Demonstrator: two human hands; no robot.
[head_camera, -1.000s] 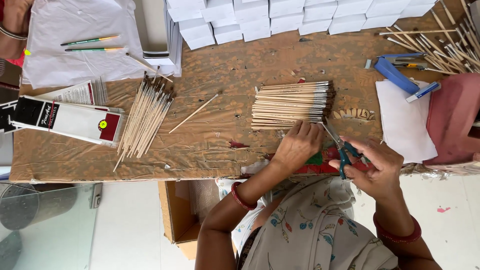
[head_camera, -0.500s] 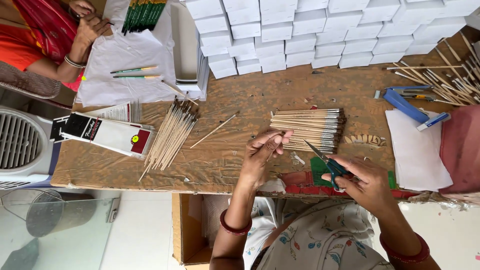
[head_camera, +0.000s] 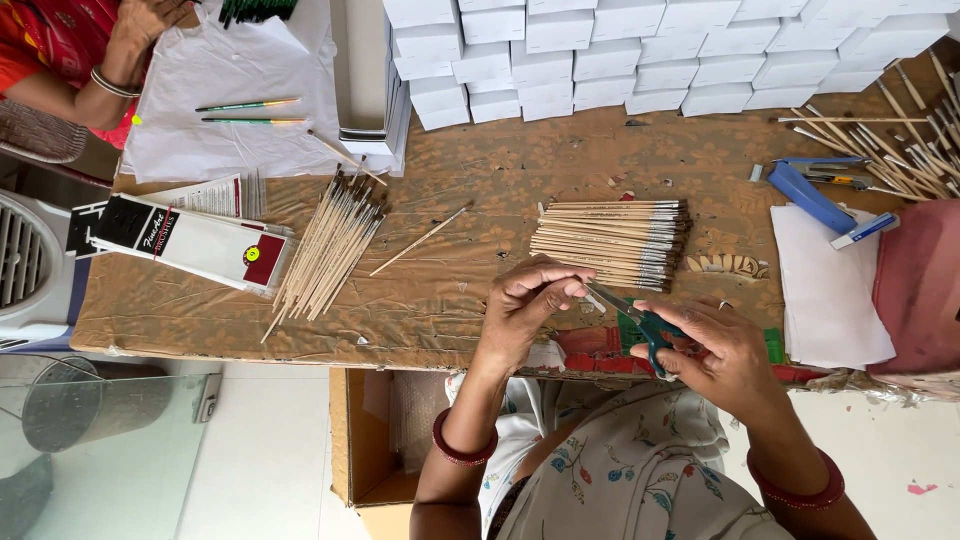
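Trimming a brush tip at the table edge.
Your left hand (head_camera: 525, 300) pinches a small brush (head_camera: 585, 297) steady; your right hand (head_camera: 715, 350) grips the scissors (head_camera: 640, 318), blades meeting the tip. The brush stack (head_camera: 610, 243) lies at 12 o'clock, within reach.

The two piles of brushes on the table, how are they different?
The middle pile lies sideways in a tidy stack, near the left hand and the scissors in the right hand. The left pile lies slanted and fanned out, farther away. Both hold thin, pale wooden brushes.
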